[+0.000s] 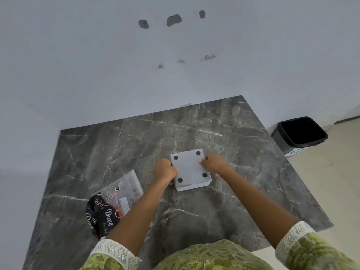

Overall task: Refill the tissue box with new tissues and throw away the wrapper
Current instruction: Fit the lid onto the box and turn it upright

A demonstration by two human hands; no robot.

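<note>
A person is gripping the upturned tissue box [190,169], its four dark feet facing up, at the middle of the marble table [214,211]: the left hand [165,171] is curled closed on the box's left edge, the right hand [214,163] pinching its right edge. The packet of new tissues [115,199] is lying left of the box, the bin [300,134] standing beyond its right. Prying the base panel evenly from both edges should be keeping it from jamming.

Dark marble table [214,133]: white tissue box [191,170], tissue pack [116,199].
</note>
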